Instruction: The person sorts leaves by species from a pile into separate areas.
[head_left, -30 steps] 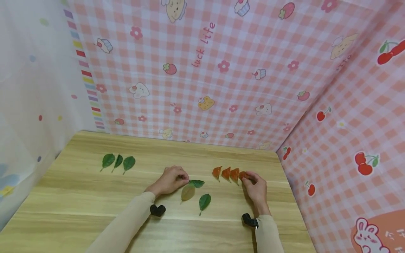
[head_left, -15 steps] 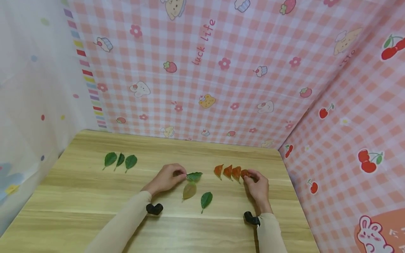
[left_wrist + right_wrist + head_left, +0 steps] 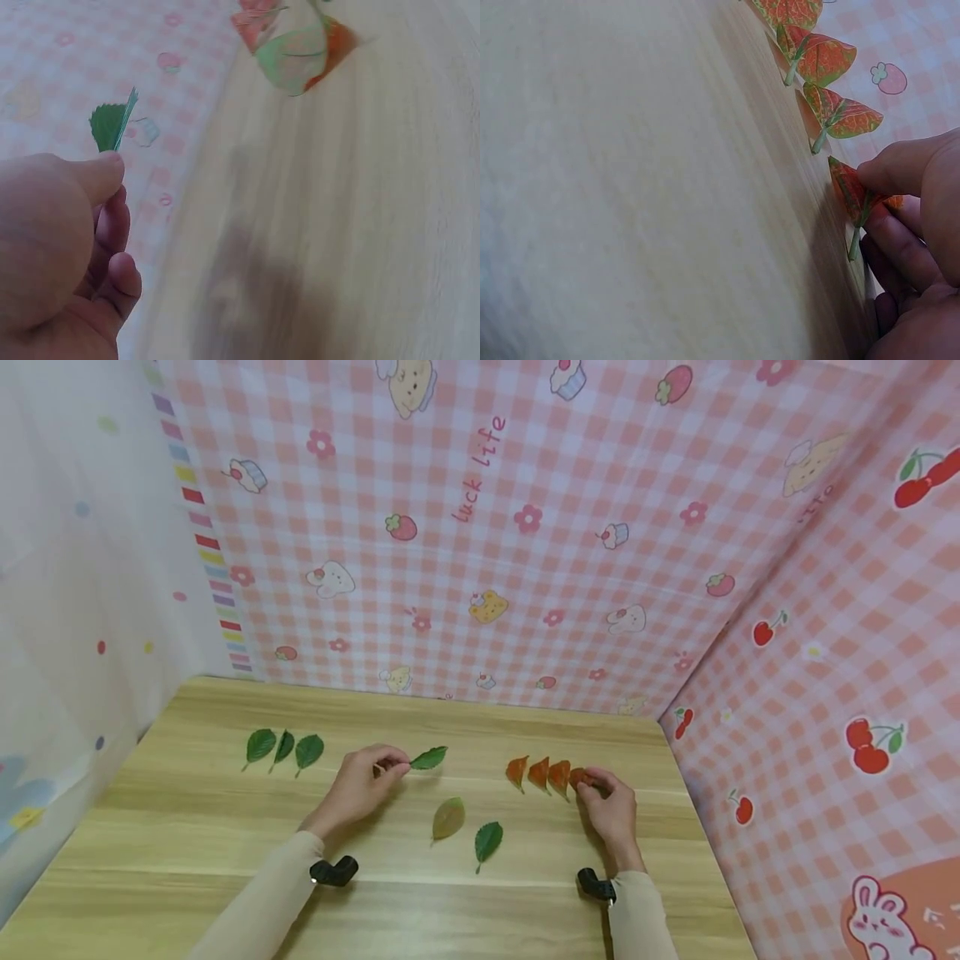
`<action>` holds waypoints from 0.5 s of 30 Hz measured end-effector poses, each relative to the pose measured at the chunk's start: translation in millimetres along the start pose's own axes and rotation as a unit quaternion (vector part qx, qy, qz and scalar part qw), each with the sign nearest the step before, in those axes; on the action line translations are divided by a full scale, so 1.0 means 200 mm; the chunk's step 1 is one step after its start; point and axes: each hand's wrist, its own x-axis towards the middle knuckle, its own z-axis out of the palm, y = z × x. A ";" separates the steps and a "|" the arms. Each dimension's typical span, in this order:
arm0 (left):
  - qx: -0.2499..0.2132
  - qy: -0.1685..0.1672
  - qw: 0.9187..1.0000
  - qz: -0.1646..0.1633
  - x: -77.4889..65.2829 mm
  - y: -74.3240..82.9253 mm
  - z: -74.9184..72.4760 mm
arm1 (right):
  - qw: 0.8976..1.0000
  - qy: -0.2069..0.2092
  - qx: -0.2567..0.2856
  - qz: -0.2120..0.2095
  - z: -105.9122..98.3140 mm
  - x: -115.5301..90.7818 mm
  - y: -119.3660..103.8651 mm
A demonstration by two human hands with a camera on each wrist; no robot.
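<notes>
My left hand [image 3: 362, 785] pinches a green leaf [image 3: 430, 758] by its stem end, and the leaf points to the right. In the left wrist view this leaf [image 3: 109, 127] looks folded along its middle and stands up from thumb and forefinger. At the right end of a row of red-orange leaves [image 3: 538, 772], my right hand [image 3: 611, 806] pinches the last red leaf [image 3: 849, 192] between thumb and fingers, its stem against the table. A yellowish-brown leaf [image 3: 448, 819] and another green leaf [image 3: 488, 842] lie between the two hands, nearer the front.
Three green leaves [image 3: 284, 748] lie in a row at the back left of the wooden table [image 3: 420, 910]. Checked pink cloth [image 3: 450, 560] rises behind the table and along its right side. Pale cloth hangs on the left.
My left hand has lifted the green leaf off the yellowish-brown one and carried it left and back. My right hand stays at the end of the red row.
</notes>
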 end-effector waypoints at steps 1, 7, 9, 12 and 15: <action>0.002 0.011 1.000 -0.004 -0.01 0.00 -0.01 | 1.000 -0.001 0.000 0.000 0.00 0.00 0.00; 0.004 0.065 0.998 -0.025 -0.05 0.01 -0.09 | 1.000 -0.003 0.001 0.001 0.00 0.00 0.00; 0.006 0.082 0.996 -0.034 -0.07 0.01 -0.11 | 1.000 -0.004 -0.001 0.000 0.00 0.00 0.00; 0.009 0.104 0.993 -0.054 -0.09 0.02 -0.14 | 1.000 -0.003 0.000 -0.001 0.00 0.00 0.00; 0.015 0.121 0.990 -0.069 -0.12 0.02 -0.17 | 1.000 -0.001 0.002 0.003 0.00 0.00 0.00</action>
